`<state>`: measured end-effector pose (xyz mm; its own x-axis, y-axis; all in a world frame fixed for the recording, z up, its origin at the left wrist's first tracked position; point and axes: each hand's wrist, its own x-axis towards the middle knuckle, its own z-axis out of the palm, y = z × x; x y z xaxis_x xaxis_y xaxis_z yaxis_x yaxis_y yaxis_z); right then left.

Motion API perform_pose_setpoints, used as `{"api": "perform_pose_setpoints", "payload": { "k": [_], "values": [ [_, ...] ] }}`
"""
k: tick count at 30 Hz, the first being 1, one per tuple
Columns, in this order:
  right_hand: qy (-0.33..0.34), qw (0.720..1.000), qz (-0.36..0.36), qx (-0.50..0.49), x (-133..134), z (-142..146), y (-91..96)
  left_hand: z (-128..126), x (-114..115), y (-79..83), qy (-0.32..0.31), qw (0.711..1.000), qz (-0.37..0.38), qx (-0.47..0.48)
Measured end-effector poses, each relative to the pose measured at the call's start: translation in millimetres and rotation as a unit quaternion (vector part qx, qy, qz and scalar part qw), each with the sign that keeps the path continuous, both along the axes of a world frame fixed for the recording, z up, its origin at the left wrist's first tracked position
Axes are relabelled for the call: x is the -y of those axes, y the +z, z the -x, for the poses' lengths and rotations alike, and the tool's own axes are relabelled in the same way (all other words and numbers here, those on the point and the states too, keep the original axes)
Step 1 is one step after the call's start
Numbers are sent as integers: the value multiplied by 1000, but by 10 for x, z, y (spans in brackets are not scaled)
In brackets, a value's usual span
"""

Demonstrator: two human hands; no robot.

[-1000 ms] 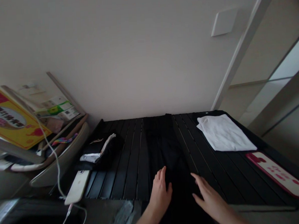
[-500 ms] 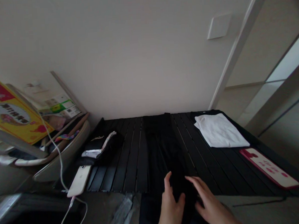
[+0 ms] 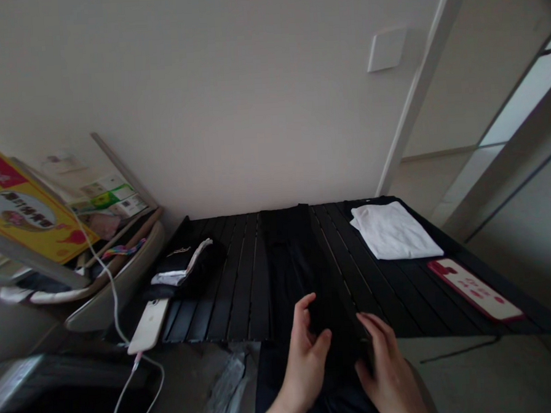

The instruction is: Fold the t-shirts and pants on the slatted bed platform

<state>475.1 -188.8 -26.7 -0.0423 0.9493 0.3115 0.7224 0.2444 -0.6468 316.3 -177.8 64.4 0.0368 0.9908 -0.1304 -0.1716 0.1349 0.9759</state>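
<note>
- Surface: black slatted table (image 3: 242, 276), slats running away from the person, gaps showing as thin pale lines.
- Centre of table: long black garment (image 3: 290, 255) laid lengthwise, far end at the back edge, near end running over the front edge toward the person's lap.
- Hands: close together, not touching each other, both on the near part of the garment. Left hand (image 3: 306, 359) has its fingers against the cloth; right hand (image 3: 386, 373) has its fingers curled at a folded edge. Cannot tell whether either is clamped.
- Table, right: white folded cloth (image 3: 392, 231) on a dark layer; nearer, a red-and-white printed card (image 3: 474, 290).
- Table, left: folded black garment with white lining (image 3: 181, 267).
- Front left corner: white smartphone (image 3: 147, 326) with white cable (image 3: 117, 307).
- Left of table: yellow printed placard (image 3: 23, 204) leaning above a beige curved shell (image 3: 118, 295).
- Room: plain pale wall (image 3: 205, 99) behind the table, white wall plate (image 3: 387, 49) on it; white door frame (image 3: 417, 88) to the right.
</note>
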Motion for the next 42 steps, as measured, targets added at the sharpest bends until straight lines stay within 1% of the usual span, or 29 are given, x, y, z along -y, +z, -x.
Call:
{"api": "perform_pose_setpoints", "payload": {
  "k": [2,4,5,7,9,10,12,13,14,16,17,19,22,24,25,26,27,28,30,32,33,35,39,40,42],
  "values": [
    [-4,999,-24,29,17,35,-30,-22,31,-32,-23,999,30,38],
    [4,998,-39,46,1,49,-58,-50,56,-44,-31,997,45,46],
    [13,998,-38,53,-14,38,-68,-52,68,-54,-21,998,42,28],
    [38,996,-36,78,-32,-22,-74,-9,97,-117,24,999,16,-37],
    [64,990,-35,120,-21,-112,-77,111,145,-268,65,992,-17,-111],
    [79,985,-36,147,-4,-158,-84,198,178,-379,70,986,-29,-146],
    [127,971,-29,201,38,-234,-121,416,257,-653,63,973,-42,-220],
    [158,962,-22,222,57,-261,-149,540,299,-801,65,961,-55,-265],
    [190,953,-13,237,72,-282,-182,668,339,-946,88,939,-81,-323],
    [256,934,10,249,89,-313,-253,920,406,-1189,98,884,-121,-442],
    [279,927,25,249,93,-327,-286,1034,430,-1277,91,852,-134,-497],
    [303,920,60,243,95,-361,-346,1210,456,-1384,53,789,-149,-594],
    [280,927,93,233,99,-423,-414,1306,446,-1441,-14,694,-176,-698],
    [249,939,89,218,110,-451,-453,1270,406,-1473,-30,642,-213,-736],
    [228,948,80,209,120,-458,-473,1235,378,-1496,-31,622,-233,-747],
    [201,956,68,200,133,-460,-493,1195,344,-1521,-29,609,-250,-752],
    [174,964,55,193,149,-459,-513,1155,306,-1547,-24,602,-264,-754],
    [150,970,43,188,165,-456,-530,1119,266,-1567,-21,600,-273,-752],
    [124,974,23,187,188,-454,-537,1068,190,-1577,-23,608,-281,-742],
    [136,971,15,196,181,-460,-474,1051,133,-1529,-43,629,-287,-721],
    [152,967,16,204,164,-465,-409,1054,116,-1484,-63,643,-292,-705],
    [201,955,32,217,104,-473,-219,1074,103,-1357,-114,672,-299,-668],
    [319,919,121,199,-23,-456,198,1132,119,-1054,-215,726,-287,-586],
    [331,912,146,194,-42,-445,265,1146,123,-984,-233,741,-276,-566],
    [324,909,183,187,-62,-425,334,1176,129,-862,-255,771,-248,-528]
  ]
}}
